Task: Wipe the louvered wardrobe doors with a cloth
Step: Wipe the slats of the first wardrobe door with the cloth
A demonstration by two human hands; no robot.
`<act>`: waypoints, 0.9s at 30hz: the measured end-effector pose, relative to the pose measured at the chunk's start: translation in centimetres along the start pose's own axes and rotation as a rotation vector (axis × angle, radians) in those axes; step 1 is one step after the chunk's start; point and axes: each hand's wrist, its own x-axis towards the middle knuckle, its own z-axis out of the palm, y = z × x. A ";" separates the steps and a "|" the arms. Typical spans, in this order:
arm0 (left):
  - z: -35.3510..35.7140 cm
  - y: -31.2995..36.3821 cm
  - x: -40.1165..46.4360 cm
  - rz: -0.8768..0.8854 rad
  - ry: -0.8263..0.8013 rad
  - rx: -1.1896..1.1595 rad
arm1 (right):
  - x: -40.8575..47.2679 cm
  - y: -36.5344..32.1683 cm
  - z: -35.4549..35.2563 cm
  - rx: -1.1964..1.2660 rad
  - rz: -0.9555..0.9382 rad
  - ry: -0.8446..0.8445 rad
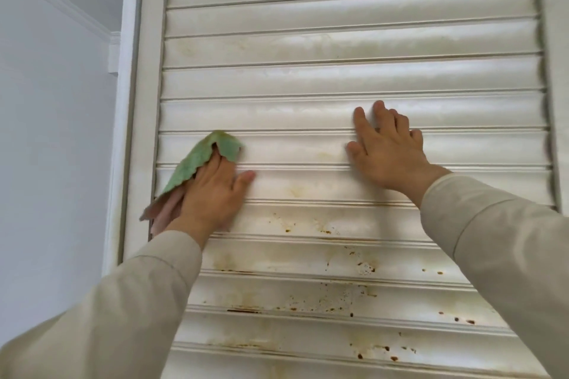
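Pale wall point(52, 101) and a strip of cornice fill the left of your view, and beside them stands the white frame point(140, 101) of the louvered wardrobe door point(308, 77), whose slats run across to the right edge. Your left hand point(212, 194) lies flat on the slats near the frame, pressing the cloth point(197, 160), green on one face and pink on the other; its fingers point(226, 163) are straight over the fabric, not curled round it, with the thumb out to the right on bare slat. The cloth sticks out above and to the left of that hand, up against the door. Further right, your right hand point(391, 151) rests spread and empty on the slats, seemingly steadying the door. From where the cloth sits, I judge the wipe is underway on the middle slats, and that the hardest work is lower down, where rust-brown specks point(366, 268) and yellowish stains point(246, 295) are thickest. Because the cloth is only pressed and not gripped, a quick stroke could let it slide out from under your palm and drop. A loose corner might also catch in a gap between slats. Rubbing the brown specks with an already dirty patch would probably smear them along the white paint, so fold to a clean face first. Lean too hard with the right hand and the door may swing or flex.
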 end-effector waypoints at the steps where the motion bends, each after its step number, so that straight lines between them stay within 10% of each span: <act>1: 0.1 0.8 0.0 -0.037 -0.006 0.003 | -0.1 0.5 -0.5 -0.021 -0.033 0.002; 16: 5.9 25.5 -0.7 0.554 -0.254 -0.042 | 0.6 2.1 -3.4 0.237 -0.094 -0.175; 27: -1.3 7.2 0.9 -0.448 -0.080 -0.224 | 0.8 2.4 -3.6 0.146 -0.067 -0.088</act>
